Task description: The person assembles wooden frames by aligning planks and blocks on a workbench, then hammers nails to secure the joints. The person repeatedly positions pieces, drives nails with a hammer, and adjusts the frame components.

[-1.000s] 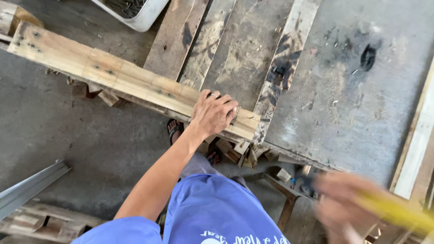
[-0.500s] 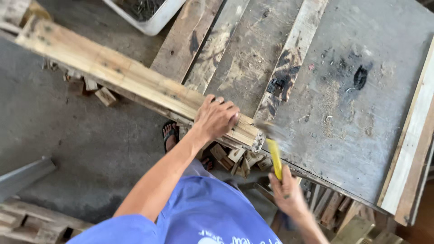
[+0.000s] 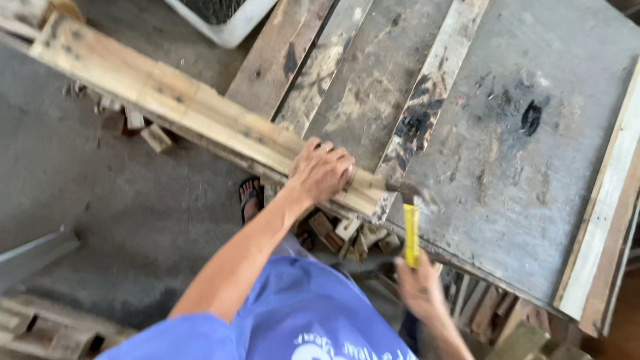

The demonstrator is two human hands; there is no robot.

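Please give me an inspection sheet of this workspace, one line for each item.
Surface: grey worktable, dusty, with dark stains; weathered boards lie on it.
Job's things: long pale plank lies slanting over the table edge; yellow-handled hammer, head blurred at the plank's end.
Clutter: wood offcuts under the table edge.
Hands: left hand presses on the plank; right hand grips the hammer handle.
Cables: nothing seen.
Surroundings: concrete floor, white tub, sandalled foot.
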